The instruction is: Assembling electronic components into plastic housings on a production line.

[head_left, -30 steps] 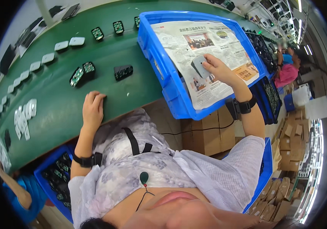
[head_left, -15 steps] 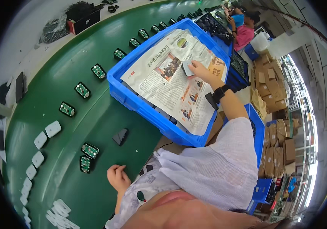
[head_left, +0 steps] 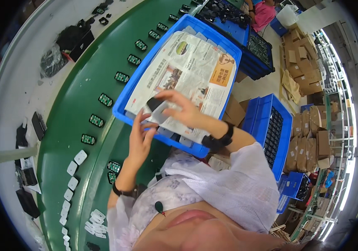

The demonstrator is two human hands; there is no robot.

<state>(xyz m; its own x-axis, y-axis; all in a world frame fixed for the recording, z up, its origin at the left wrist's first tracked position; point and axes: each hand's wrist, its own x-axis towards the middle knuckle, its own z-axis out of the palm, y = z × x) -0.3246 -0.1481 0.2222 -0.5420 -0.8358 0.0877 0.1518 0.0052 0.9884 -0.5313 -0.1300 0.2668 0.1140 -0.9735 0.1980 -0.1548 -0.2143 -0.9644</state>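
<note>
Over the near left corner of a newspaper-covered blue crate (head_left: 119, 114), my hands come together. My right hand (head_left: 186, 112) is closed on a light grey-white cover (head_left: 159, 114), thumb at its near side, with a small black plastic piece (head_left: 154, 103) against it under the forefinger. Whether these two are joined, I cannot tell. My left hand (head_left: 138, 140) is raised beside the cover, its fingers apart and their tips close to its edge. The newspaper (head_left: 195, 71) lies flat, with pale covers showing around its edges.
Black housings with green circuit boards (head_left: 121, 77) line the green bench (head_left: 68, 121). Two more (head_left: 114, 167) lie by my left forearm. White covers (head_left: 73, 183) form a row, with a pile (head_left: 96, 224) nearer me. Another blue crate (head_left: 287, 125) stands right. A co-worker's pink top (head_left: 264, 16) shows beyond.
My right hand has drawn the cover from the newspaper's middle toward me. My left hand has risen from the bench to meet it. The black piece has left the bench.
</note>
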